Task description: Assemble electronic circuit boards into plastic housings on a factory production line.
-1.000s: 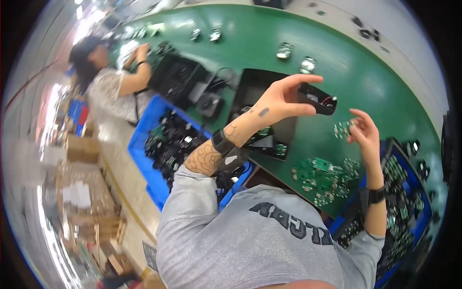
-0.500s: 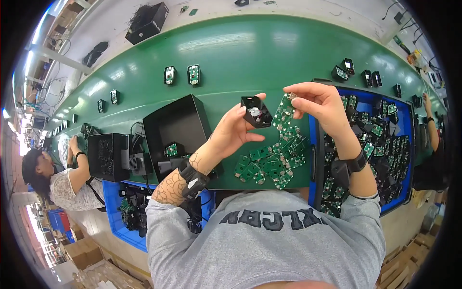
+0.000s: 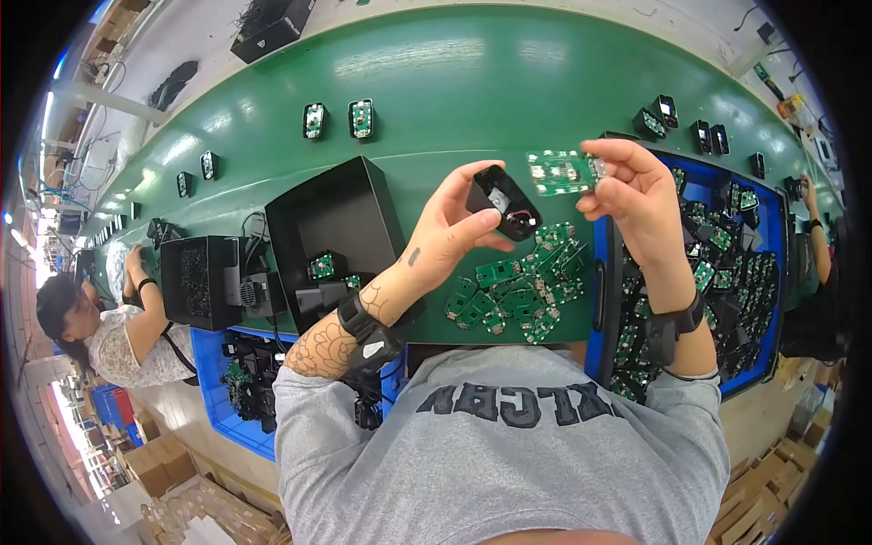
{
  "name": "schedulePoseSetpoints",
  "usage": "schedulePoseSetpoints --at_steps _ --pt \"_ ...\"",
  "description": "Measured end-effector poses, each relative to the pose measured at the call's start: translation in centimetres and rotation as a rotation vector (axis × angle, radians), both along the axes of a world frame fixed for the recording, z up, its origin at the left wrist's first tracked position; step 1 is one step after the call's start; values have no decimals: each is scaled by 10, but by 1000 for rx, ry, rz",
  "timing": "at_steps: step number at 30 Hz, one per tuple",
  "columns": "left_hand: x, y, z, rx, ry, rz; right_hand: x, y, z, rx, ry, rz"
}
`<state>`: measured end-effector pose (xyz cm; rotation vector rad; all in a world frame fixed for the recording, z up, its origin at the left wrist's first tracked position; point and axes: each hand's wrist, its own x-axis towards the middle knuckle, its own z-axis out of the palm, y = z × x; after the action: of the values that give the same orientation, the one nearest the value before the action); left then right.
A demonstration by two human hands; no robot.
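Observation:
My left hand (image 3: pixel 451 221) is closed around a small black plastic housing (image 3: pixel 507 203), its open side facing up and tilted; a pale part and thin wires lie inside it. Between the thumb and fingers of my right hand (image 3: pixel 629 182) is a green circuit board (image 3: pixel 559 173), pinched at its right end. The board is held up beside the housing, apart from it. Below both hands, a loose pile of green circuit boards (image 3: pixel 513 295) covers part of the green table (image 3: pixel 436 100).
A blue crate (image 3: pixel 601 309) of boards and housings stands at right. To the left are an open black box (image 3: pixel 331 222), a smaller black bin (image 3: pixel 195 282) and a blue tub (image 3: pixel 232 427). Filled housings (image 3: pixel 361 119) stand farther back. A co-worker (image 3: pixel 118 336) sits at far left.
My right hand has moved right and slightly up, turning the circuit board from upright to nearly level. My left hand has shifted slightly right and tilted the housing.

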<state>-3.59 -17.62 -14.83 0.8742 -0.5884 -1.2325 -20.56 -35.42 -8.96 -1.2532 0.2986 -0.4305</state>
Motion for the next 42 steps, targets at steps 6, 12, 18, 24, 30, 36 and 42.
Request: schedulePoseSetpoints --at_steps 6,12,18,24,30,36,42 --pt "0 1 4 17 -10 29 1 24 -2 -102 -71 -29" --pt "0 1 3 -17 -10 29 -3 33 -9 -259 -72 6" --pt "-3 0 5 14 -41 23 0 36 -15 -206 -45 0" --pt "-4 0 5 -12 -34 29 0 35 -19 -208 -49 -29" --pt "-4 1 6 -14 -1 22 -1 33 -21 -203 -58 -57" --pt "-5 0 7 -15 -13 13 -2 32 -26 -172 -112 -57" --pt "-9 -2 6 -73 14 15 5 37 -29 -691 -52 -238"
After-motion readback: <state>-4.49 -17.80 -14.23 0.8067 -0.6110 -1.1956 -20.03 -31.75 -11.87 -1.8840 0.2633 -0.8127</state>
